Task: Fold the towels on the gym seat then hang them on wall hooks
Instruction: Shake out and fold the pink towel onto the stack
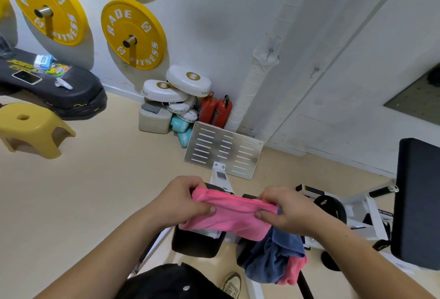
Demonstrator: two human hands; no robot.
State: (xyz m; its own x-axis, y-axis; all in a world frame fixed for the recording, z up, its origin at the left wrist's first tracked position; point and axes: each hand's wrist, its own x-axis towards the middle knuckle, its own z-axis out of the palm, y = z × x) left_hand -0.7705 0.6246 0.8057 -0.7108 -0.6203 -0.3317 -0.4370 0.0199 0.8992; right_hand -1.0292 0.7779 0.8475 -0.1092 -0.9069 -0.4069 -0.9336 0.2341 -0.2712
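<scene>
The person is holding the pink towel (pixel 228 213) stretched between both hands, in the air just above the black gym seat (pixel 197 246). Its lower part is sagging toward the pad. It looks thin, light and very soft: it is bunching into creases along the top edge and drooping wherever nothing supports it. It will probably not keep a fold unless laid flat or pinched at the corners. The best places to take hold are judged to be the two upper corners or the edge between them, keeping that edge taut so the halves can meet evenly.

The left hand (pixel 181 201) is gripping the towel's left end, its grip clenched round a gathered bunch of cloth with the thumb pressing on top. The right hand (pixel 288 208) is pinching the right end between thumb and curled fingers.

Under the right hand, a blue towel (pixel 273 253) and another pink cloth (pixel 294 270) are hanging in a loose heap off the seat frame, not yet folded. The wall hooks (pixel 316 70) are standing bare on the white wall, well apart from the hands.
</scene>
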